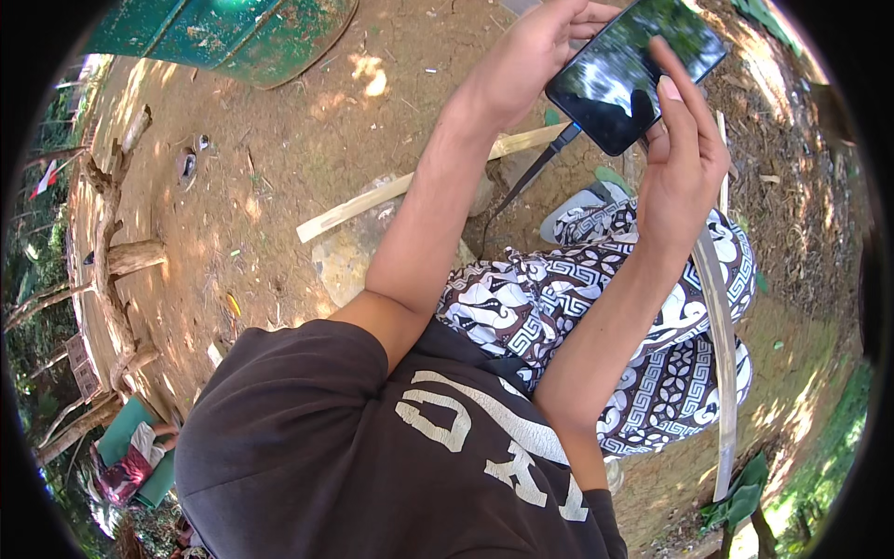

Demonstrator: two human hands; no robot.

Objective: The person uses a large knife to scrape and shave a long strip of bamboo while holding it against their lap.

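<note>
You hold a smartphone (610,70), a flat, dark slab with rounded corners, tilted at the far right of the scene; its glossy glass mirrors leaves and bright sky. A black cable (526,175) with a blue-tipped plug meets its near left edge and droops toward the ground. Your dark T-shirt (307,429) is soft cloth with a cracked white print; your trousers (675,382) carry a brown-and-white pattern of angular keys, petals and curves.

Your left hand (549,42) grips the phone along its far left side, the fingers (593,16) bent and closed narrowly on the edge. Your right hand (684,172) is loosely open at the phone's right side: one finger stretches over the glass, its tip blurred, and another lies bent just beside it. Whether either touches the screen, you cannot tell. The remaining fingers curl by the near right edge. The phone thus lies between your hands, under the outstretched finger.

Below, a pale, split-wood strip (358,207), straight and flat, slants across dry brown earth (307,149). A greyer, curved strip (722,373) passes over your trousers on the right. At the far left stands a scuffed green drum (223,37); gnarled, bare wood (112,252) edges the left.
</note>
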